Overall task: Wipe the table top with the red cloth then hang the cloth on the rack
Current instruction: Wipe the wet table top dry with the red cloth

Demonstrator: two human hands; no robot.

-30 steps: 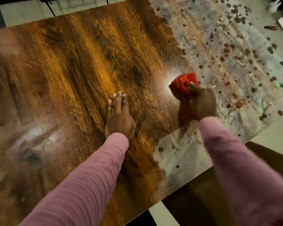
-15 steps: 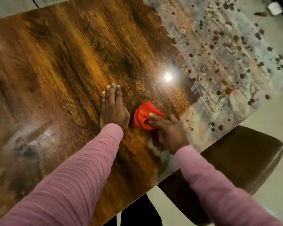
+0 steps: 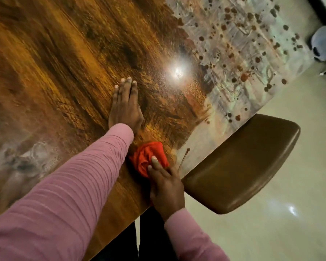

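Pressing the bunched red cloth (image 3: 144, 157) onto the table (image 3: 64, 63) near its front edge, my right hand (image 3: 166, 189) lies over it, fingers stretched; my left hand (image 3: 125, 108) rests flat just beyond, fingers straight and together; a brown chair (image 3: 243, 166) sits alongside.

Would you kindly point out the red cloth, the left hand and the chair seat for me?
red cloth (image 3: 144, 157): head view, on its bunched folds near the middle.
left hand (image 3: 125, 108): head view, on the back of the hand.
chair seat (image 3: 243, 162): head view, on the middle of the brown cushion.
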